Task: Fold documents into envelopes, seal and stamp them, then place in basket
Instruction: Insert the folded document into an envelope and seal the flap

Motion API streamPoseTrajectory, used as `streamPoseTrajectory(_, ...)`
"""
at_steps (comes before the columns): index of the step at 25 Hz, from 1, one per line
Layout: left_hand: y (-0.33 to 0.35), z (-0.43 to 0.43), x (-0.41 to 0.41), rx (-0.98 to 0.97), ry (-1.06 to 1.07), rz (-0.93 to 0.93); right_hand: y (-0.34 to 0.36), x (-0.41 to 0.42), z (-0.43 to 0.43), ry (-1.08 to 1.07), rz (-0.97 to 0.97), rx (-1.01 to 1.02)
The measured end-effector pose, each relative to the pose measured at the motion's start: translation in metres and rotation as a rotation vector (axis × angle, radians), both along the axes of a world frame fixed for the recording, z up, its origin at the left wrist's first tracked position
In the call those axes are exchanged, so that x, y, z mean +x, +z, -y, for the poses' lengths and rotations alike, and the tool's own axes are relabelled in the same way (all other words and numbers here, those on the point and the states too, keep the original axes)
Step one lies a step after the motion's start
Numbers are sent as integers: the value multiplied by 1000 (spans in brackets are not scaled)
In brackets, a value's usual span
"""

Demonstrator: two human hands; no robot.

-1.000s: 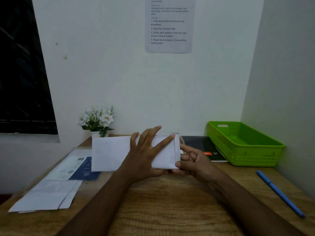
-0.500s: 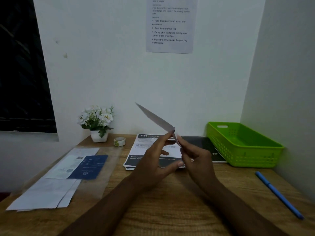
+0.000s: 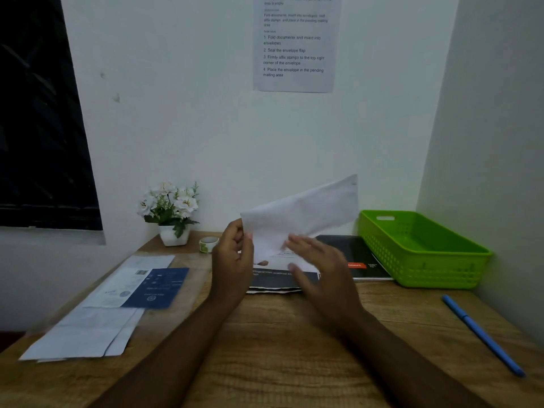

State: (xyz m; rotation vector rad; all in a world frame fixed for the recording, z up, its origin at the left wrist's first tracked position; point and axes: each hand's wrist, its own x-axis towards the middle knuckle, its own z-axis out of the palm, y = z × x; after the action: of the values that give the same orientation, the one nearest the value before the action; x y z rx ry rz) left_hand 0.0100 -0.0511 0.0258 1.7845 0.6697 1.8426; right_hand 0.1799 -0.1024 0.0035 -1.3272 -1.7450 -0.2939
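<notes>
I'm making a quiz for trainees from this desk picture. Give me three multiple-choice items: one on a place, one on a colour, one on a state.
1. Where does the pen lie?
A) on the desk, right side
B) in a cup
C) on a chair

2. What colour is the basket?
A) red
B) green
C) white

3. How is the envelope?
A) flat on the desk
B) in the basket
C) held up, tilted

Answers:
1 A: it lies on the bare wood, nearer than the basket.
2 B: its walls are bright green.
3 C: the left hand pinches its lower corner in the air above the desk.
</notes>
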Motion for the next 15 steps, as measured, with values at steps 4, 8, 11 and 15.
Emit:
streamPoseTrajectory(4,7,0,-8,-21,64,65,2,48,-7,-312,-659,207)
streamPoseTrajectory(8,0,-11,-17,-108,102,46,7,76,-4,-80,-1039,171)
streamPoseTrajectory(11,-6,-22,-24,-187,122,32,6,76,-4,-29,-1126,66)
streamPoseTrajectory(15,-3,-23,-32,-331,142,-35,12,79,6,158,-1106,-170)
